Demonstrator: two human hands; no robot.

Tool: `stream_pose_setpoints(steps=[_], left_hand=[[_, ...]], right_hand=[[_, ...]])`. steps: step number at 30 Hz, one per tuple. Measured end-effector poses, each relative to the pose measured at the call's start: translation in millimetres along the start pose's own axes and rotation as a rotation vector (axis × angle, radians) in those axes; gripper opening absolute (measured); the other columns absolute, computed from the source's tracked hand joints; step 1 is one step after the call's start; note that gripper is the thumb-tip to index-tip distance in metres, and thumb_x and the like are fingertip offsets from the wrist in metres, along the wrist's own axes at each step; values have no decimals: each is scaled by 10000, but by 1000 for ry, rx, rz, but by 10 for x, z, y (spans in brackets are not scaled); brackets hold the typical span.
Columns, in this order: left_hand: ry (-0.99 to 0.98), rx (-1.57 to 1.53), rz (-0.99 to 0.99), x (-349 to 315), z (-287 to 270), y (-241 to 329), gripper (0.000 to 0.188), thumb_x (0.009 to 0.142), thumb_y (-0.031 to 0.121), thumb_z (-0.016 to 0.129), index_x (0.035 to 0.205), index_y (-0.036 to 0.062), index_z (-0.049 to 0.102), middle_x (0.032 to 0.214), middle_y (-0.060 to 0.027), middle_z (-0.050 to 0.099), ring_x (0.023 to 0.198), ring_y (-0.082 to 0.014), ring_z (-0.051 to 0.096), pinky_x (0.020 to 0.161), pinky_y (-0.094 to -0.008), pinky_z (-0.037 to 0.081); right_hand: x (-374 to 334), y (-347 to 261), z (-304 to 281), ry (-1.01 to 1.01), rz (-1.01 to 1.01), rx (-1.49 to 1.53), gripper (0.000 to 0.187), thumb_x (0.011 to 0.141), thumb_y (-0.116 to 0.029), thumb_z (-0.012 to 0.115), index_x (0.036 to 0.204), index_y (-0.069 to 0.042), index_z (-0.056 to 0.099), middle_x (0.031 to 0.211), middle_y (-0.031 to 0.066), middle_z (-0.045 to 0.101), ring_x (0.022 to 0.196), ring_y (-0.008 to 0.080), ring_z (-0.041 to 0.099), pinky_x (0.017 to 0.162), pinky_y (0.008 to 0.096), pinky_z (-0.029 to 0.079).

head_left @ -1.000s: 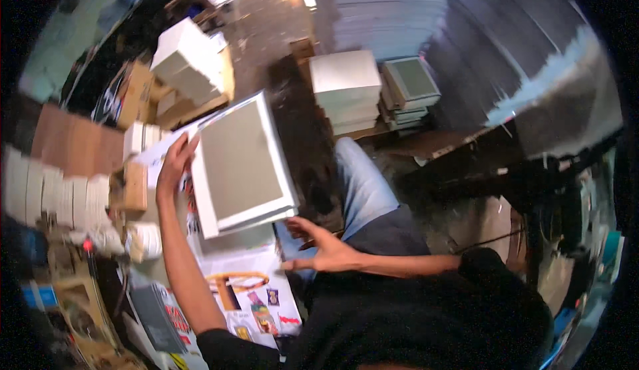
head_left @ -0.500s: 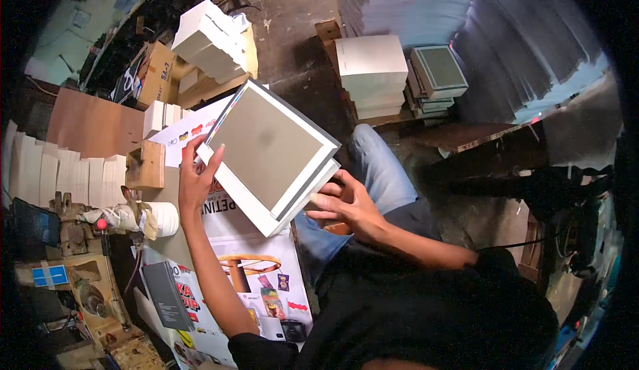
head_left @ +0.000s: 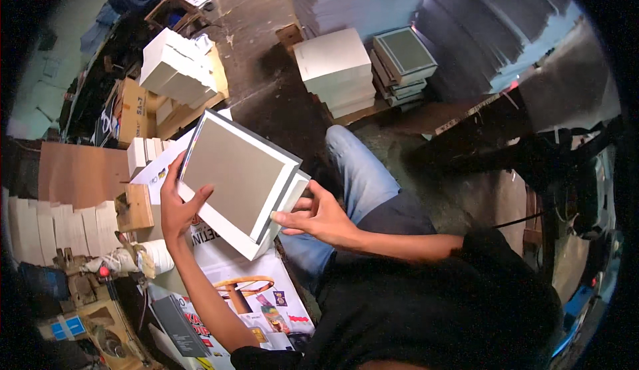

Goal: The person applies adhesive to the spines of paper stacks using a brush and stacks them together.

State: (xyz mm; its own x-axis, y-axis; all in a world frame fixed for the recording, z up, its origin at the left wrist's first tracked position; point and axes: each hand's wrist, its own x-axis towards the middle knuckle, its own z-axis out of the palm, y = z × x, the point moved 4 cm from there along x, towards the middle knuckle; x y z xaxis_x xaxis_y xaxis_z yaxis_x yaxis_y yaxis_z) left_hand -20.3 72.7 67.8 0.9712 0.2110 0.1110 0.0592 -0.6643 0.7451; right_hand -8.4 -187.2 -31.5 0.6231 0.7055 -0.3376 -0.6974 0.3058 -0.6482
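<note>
from my head view: one thick book (head_left: 233, 174), tilted, held above a printed sheet (head_left: 293, 290) by the lap. face a flat olive-grey panel in a white border; dark grey band along the far edges, thick pale page edges below. left hand (head_left: 178, 207) gripping its left side, thumb on the face; right hand (head_left: 323, 220) gripping the lower right corner. i count three stacks further off: two white stacks (head_left: 336, 70), one grey-green-topped stack (head_left: 406, 57). nearer left, one wooden block (head_left: 135, 207), one white roll (head_left: 158, 258), one dark grey book (head_left: 180, 327).
</note>
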Motion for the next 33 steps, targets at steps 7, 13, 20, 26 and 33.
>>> stream_pose_setpoints(steps=[7, 13, 20, 26, 33], left_hand=[[-38, -85, 4, 17, -21, -92, 980, 622, 350, 901, 1400, -41, 449, 1306, -157, 557, 1231, -251, 514, 1100, -366, 346], [-78, -98, -15, 7, -76, -79, 993, 608, 264, 906, 1427, -28, 426, 1338, -152, 533, 1239, -246, 509, 1106, -366, 344], [-170, -128, -12, 33, -72, -40, 960, 640, 175, 875, 1461, 15, 403, 1390, -138, 503, 1278, -230, 476, 1111, -342, 324], [-151, -64, -49, 23, -143, -167, 976, 630, 171, 890, 1447, -14, 390, 1351, -162, 519, 1223, -220, 510, 1065, -339, 390], [-189, -31, -274, -70, -112, -263, 747, 699, 153, 864, 1316, -28, 482, 1160, -121, 620, 984, -165, 618, 880, -278, 505]], right_hand=[[-19, -27, 78, 29, -68, -42, 877, 750, -103, 850, 1389, 10, 259, 1223, 209, 605, 1092, 262, 648, 867, 393, 582], [18, 41, 130, 68, -143, -127, 1091, 605, -233, 949, 1357, 46, 210, 1262, 255, 539, 1132, 320, 618, 938, 415, 543], [-39, -53, 211, 130, -118, -248, 1049, 599, -154, 948, 1337, 42, 229, 1255, 239, 543, 1153, 305, 606, 981, 400, 521], [-17, 9, 179, 79, -148, -92, 1075, 604, -159, 946, 1375, 48, 225, 1289, 221, 538, 1178, 277, 591, 1023, 398, 487], [71, 71, 125, 133, -56, -110, 797, 736, -182, 850, 1324, 41, 361, 1172, 161, 637, 1048, 210, 653, 890, 339, 547]])
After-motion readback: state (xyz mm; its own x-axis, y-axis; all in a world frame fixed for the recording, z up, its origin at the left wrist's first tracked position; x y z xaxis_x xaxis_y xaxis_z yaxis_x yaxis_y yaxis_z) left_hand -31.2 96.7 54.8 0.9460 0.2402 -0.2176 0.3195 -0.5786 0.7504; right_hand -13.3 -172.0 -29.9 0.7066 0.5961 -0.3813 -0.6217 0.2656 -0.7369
